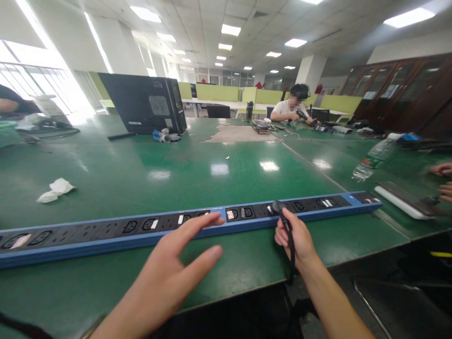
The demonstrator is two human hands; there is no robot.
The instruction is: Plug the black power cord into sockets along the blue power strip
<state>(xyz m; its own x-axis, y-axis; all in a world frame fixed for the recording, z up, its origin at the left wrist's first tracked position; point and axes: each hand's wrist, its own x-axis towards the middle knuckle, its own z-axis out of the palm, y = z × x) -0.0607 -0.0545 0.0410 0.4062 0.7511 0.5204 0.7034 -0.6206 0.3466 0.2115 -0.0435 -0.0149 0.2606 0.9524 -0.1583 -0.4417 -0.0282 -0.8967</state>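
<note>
A long blue power strip with black sockets lies across the front of the green table. Small white and pinkish stickers cover parts of several sockets. My right hand is closed around a black power plug at the strip's right half; its black cable hangs down past the table edge. The plug is at the sockets, but I cannot tell whether it is seated. My left hand hovers in front of the strip's middle, thumb and fingers apart, holding nothing.
A black computer case and gloves stand farther back on the green table. Crumpled tissue lies left. At right are a plastic bottle, a flat white-edged device and another person's hands. A person sits across.
</note>
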